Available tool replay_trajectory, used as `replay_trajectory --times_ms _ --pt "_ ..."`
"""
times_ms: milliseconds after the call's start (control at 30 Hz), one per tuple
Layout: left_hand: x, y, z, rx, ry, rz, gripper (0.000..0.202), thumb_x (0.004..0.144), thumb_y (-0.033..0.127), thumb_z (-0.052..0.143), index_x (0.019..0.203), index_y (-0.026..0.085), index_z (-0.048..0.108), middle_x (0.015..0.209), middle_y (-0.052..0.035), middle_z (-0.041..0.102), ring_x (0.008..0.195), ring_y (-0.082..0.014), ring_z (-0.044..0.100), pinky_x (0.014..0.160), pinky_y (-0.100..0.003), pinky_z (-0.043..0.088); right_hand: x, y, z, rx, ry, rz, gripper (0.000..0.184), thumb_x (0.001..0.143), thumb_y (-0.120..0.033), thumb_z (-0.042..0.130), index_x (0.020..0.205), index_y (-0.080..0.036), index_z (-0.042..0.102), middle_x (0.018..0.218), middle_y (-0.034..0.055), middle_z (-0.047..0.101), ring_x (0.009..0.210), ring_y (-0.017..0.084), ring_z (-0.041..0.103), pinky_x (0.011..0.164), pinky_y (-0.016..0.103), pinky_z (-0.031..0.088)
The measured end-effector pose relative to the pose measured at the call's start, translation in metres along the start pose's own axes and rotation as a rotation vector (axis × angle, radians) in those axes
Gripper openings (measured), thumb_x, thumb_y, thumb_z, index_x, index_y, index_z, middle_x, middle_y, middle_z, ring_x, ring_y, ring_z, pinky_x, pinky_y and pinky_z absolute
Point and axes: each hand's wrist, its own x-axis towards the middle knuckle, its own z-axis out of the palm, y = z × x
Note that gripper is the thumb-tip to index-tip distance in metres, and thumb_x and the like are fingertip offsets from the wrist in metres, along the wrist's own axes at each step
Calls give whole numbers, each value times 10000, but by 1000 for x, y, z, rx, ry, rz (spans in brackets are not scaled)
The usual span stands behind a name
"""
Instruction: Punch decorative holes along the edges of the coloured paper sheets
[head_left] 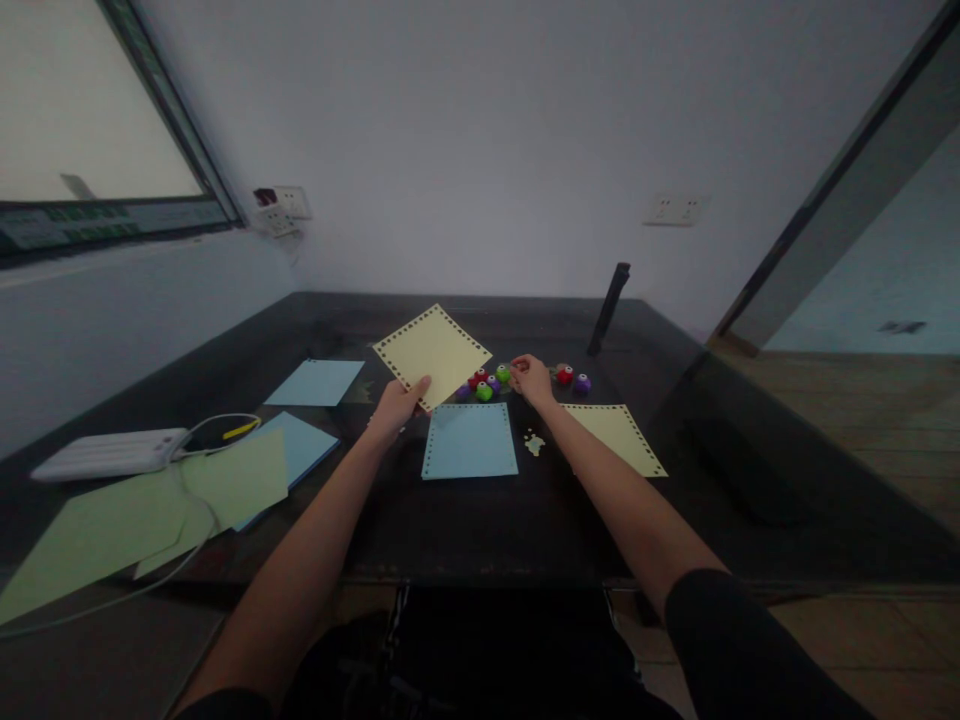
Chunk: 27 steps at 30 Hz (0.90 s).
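Observation:
My left hand (400,405) grips a yellow sheet of paper (435,350) by its lower corner, thumb on top. The sheet is tilted, with dark holes punched along its edges. My right hand (531,378) is closed, fingertips pinched together, beside a cluster of small round red, green and purple pieces with white tops; a green piece (502,374) is nearest. Whatever the fingers hold, if anything, is too small to tell. Below lies a blue sheet (470,442) with holes along its edges. Another punched yellow sheet (615,438) is partly under my right forearm.
Small paper scraps (533,443) lie near my right forearm. To the left are more blue sheets (315,382), green sheets (217,490), a white power strip (112,453) and its cable. A black upright bar (609,308) stands at the back right of the dark table (480,540).

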Motion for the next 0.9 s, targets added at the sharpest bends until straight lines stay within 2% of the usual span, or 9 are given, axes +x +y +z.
replay_trajectory --times_ms 133,333,667,900 --pt "-2 4 2 -66 -2 -21 329 724 428 634 743 99 617 525 -27 604 406 -104 482 390 -208 330 0 -6 9 -210 -87 39 217 777 -329 618 939 -186 640 909 66 678 850 186 619 739 282 437" --pt "-7 12 4 -79 -49 -12 368 661 395 703 849 85 642 644 -51 660 438 -101 496 415 -222 345 -1 -11 13 -309 -115 87 298 802 -391 610 1021 -191 638 1013 97 677 966 211 618 798 300 434" --pt "-7 8 7 -52 -33 -22 466 615 449 725 897 84 665 783 -88 697 598 -153 578 501 -243 379 1 -14 16 -399 -114 54 306 785 -366 648 1049 -212 669 1094 120 656 1037 238 604 820 315 450" --pt "-4 1 8 -30 -54 -23 470 641 458 711 909 75 667 805 -105 700 588 -151 568 501 -242 373 -2 -14 15 -350 -98 60 285 764 -338 666 1017 -207 678 1083 119 661 1021 241 610 811 323 459"
